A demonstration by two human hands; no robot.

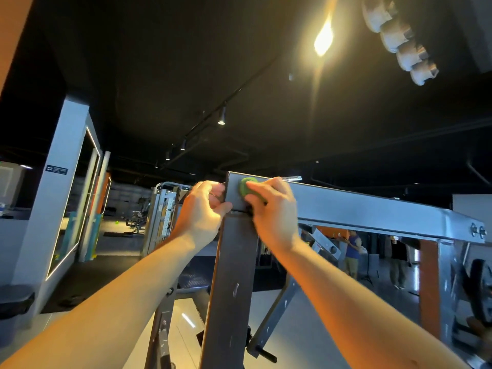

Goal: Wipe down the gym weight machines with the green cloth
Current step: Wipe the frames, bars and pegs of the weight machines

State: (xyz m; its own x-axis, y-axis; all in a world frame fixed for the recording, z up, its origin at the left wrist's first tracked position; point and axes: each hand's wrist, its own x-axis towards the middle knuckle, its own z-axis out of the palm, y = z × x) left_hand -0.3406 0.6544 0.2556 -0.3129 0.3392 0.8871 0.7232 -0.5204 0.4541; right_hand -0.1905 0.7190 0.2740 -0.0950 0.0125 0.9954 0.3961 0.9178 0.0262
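Note:
The weight machine's grey steel frame fills the middle: a dark upright post (pixel 234 275) meets a horizontal top beam (pixel 359 206) that runs off to the right. My right hand (pixel 274 206) holds a bunched green cloth (pixel 246 186) against the beam's left end, at the corner joint. My left hand (pixel 205 209) grips the left edge of the post just below that corner, fingers curled round it. Both forearms reach up from the bottom of the view.
A weight plate (pixel 479 283) hangs on the frame at the right. Two people (pixel 351 251) stand in the background beyond the beam. Another machine (pixel 165 214) stands behind my left hand. A mirrored pillar (pixel 66 182) rises at the left and a dark bin (pixel 14 310) sits at the lower left.

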